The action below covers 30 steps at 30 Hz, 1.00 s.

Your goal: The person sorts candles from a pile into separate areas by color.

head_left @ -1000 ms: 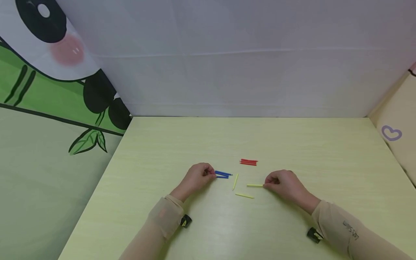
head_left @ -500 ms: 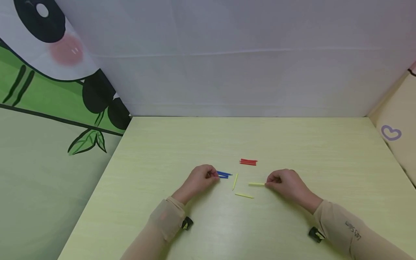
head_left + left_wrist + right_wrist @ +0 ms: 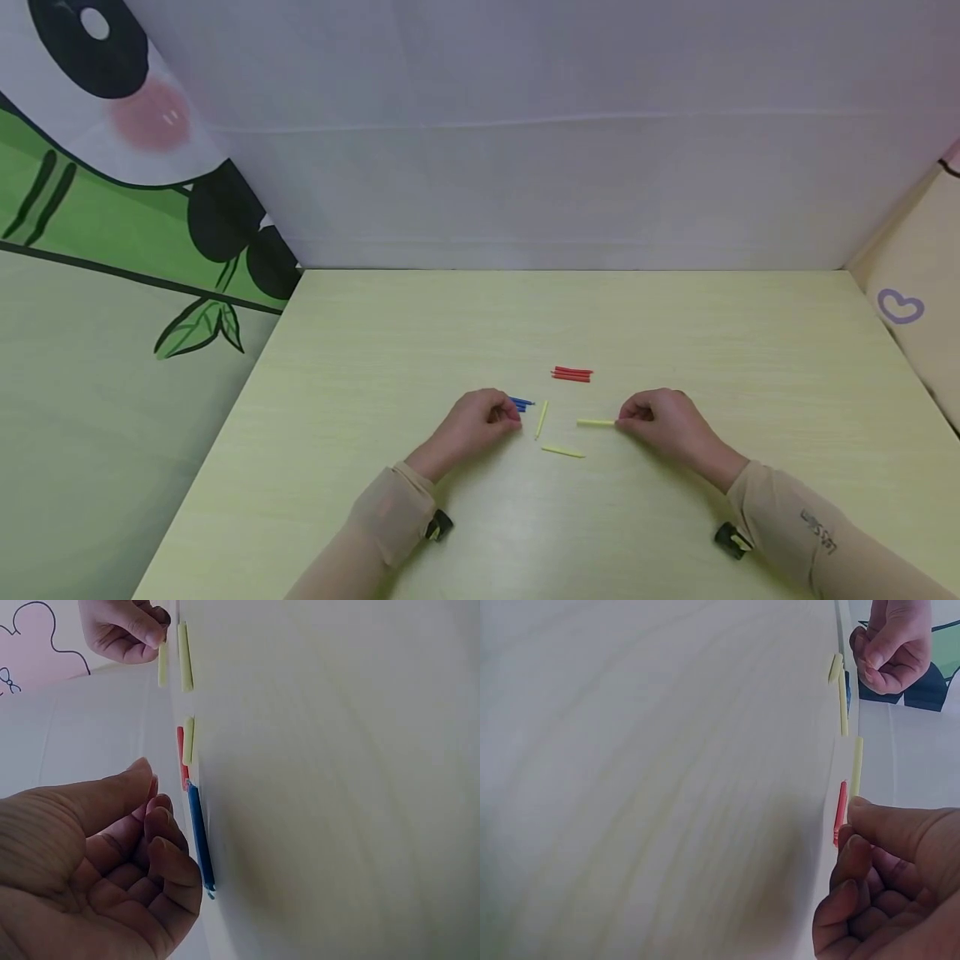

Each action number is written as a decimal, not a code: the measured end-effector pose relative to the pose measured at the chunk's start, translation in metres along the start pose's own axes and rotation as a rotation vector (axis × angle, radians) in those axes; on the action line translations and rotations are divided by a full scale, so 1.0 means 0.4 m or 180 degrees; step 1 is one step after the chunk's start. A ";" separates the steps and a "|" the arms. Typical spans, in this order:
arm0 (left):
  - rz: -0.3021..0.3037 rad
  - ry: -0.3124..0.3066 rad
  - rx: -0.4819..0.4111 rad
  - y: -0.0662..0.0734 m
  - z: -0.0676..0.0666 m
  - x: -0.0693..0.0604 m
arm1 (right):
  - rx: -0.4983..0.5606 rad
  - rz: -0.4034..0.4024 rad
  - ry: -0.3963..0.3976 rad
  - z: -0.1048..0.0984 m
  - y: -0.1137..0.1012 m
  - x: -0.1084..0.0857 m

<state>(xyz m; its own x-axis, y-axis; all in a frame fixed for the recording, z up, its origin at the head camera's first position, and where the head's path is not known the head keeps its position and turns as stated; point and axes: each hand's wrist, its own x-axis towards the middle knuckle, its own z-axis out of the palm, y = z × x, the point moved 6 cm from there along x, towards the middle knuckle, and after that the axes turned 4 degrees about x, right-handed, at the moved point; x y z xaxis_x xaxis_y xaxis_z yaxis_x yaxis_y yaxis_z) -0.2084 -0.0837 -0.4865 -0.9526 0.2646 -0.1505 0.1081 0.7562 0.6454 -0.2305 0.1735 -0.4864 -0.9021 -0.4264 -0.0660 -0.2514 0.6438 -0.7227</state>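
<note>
In the head view my right hand (image 3: 667, 425) pinches one end of a yellow stick (image 3: 595, 422), whose other end points left. My left hand (image 3: 480, 421) hovers beside the blue sticks (image 3: 524, 403) and covers part of them. Its fingers bend loosely and the left wrist view shows nothing between thumb and fingertips. Just right of that hand lies a slanted yellow stick (image 3: 542, 420). Nearer to me rests another yellow stick (image 3: 562, 452), lying almost crosswise.
A small group of red sticks (image 3: 572, 374) lies side by side behind the yellow ones. All rest on a pale wood-grain table (image 3: 675, 325). A white cloth (image 3: 562, 192) hangs along its far edge, with a printed cloth (image 3: 97, 267) at the left.
My left hand has moved right and slightly toward me, away from the ends of the blue sticks, which stay on the table. My right hand has shifted slightly right with the yellow stick.
</note>
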 end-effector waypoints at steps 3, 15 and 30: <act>0.0042 -0.0012 -0.0006 0.005 0.006 -0.001 | -0.0028 0.0053 -0.0005 0.000 0.006 0.001; 0.0064 -0.0090 0.0021 0.028 0.025 -0.003 | -0.0050 0.0023 0.0002 -0.006 0.012 0.000; 0.0368 -0.0106 0.0096 0.060 0.038 -0.004 | -0.0068 0.0026 0.0030 -0.018 0.019 -0.001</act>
<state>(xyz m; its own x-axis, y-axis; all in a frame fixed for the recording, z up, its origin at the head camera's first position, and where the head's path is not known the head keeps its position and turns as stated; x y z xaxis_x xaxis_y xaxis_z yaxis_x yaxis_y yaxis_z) -0.1998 -0.0569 -0.4819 -0.9233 0.3705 -0.1015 0.2257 0.7369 0.6372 -0.2347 0.1832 -0.4870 -0.9075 -0.4150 -0.0653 -0.2513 0.6607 -0.7073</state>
